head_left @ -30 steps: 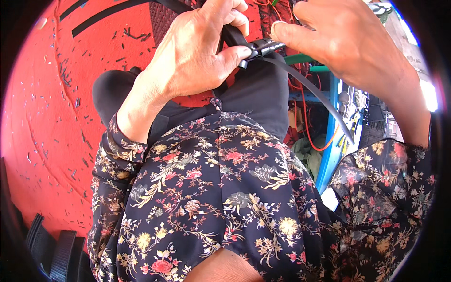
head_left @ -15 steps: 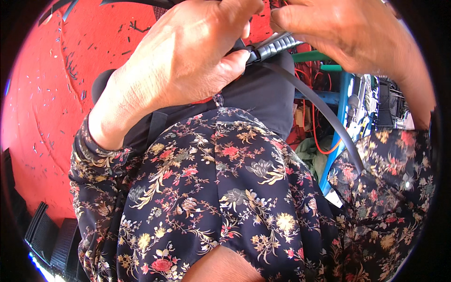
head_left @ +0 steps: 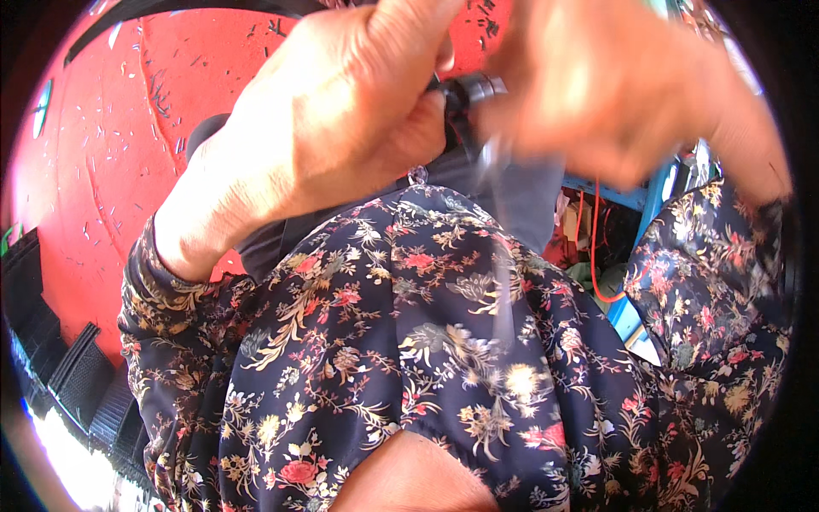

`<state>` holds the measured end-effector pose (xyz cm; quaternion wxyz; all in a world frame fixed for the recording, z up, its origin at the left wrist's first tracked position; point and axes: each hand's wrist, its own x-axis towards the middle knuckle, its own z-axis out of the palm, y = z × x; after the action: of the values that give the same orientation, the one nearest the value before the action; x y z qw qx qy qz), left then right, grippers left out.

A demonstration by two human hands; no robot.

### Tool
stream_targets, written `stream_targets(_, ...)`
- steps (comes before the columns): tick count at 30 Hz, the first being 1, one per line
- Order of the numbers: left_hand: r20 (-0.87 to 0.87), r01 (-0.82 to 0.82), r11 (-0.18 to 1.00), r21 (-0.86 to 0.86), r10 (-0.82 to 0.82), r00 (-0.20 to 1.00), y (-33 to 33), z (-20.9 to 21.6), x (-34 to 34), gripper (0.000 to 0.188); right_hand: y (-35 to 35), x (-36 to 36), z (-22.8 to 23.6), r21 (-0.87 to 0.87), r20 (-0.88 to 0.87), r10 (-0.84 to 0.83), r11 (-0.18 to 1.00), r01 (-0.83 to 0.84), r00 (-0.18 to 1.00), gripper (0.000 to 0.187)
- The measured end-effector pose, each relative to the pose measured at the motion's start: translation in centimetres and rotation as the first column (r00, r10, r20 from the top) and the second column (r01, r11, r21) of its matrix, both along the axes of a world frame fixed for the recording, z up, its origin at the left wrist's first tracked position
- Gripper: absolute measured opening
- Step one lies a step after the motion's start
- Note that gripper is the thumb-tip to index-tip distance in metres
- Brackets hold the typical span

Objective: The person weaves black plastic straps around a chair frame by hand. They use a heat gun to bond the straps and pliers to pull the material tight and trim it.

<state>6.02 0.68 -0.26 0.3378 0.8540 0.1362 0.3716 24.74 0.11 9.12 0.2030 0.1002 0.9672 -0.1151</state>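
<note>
My left hand is closed at the upper middle, thumb pressed against the fingers. Out of its grip, on the right side, sticks a small black piece with a shiny rounded end; I cannot make out its kind. My right hand is right beside that end, smeared by motion, so its fingers do not show clearly. A pale, blurred strip hangs below it, in front of the dark flowered shirt. Whether the right hand holds this strip is hidden in the blur.
Dark scraps lie scattered over the red floor. Black ribbed pieces stand at the lower left. On the right are a blue frame and an orange cord. A black band curves across the top left.
My right hand has moved down and left, close to the left hand's piece. The ribbed silvery length and the grey strip that ran to the right sleeve no longer show there.
</note>
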Motion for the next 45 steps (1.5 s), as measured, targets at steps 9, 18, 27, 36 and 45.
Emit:
stream_targets(9,-0.145,0.069,0.971,-0.23,-0.104,0.984,1.0,-1.0,-2.7,0.063,-1.0,1.3,1.6,0.071,-0.298,-0.29,0.943,0.324,0.909,0.029)
stream_targets(18,-0.128,0.168,0.929,-0.329,-0.22,0.967,1.6,-0.9,-3.2,0.066,-4.1,1.4,0.3,0.132,-0.296,-0.377,0.894,0.429,0.878,0.039)
stream_targets(27,-0.165,0.178,0.949,-0.259,-0.225,0.96,2.6,-2.3,-2.1,0.064,-5.6,1.6,0.3,0.212,-0.19,-0.457,0.845,0.491,0.869,0.03)
stream_targets(36,0.039,0.235,0.968,0.088,-0.239,0.97,2.5,-3.2,-0.5,0.068,-5.6,2.0,1.0,0.28,-0.079,-0.479,0.831,0.481,0.874,0.027)
stream_targets(45,-0.024,0.133,0.987,0.087,-0.131,0.991,2.0,-3.6,-0.6,0.071,-6.6,-0.7,1.7,0.484,0.049,-0.516,0.761,0.432,0.855,0.03)
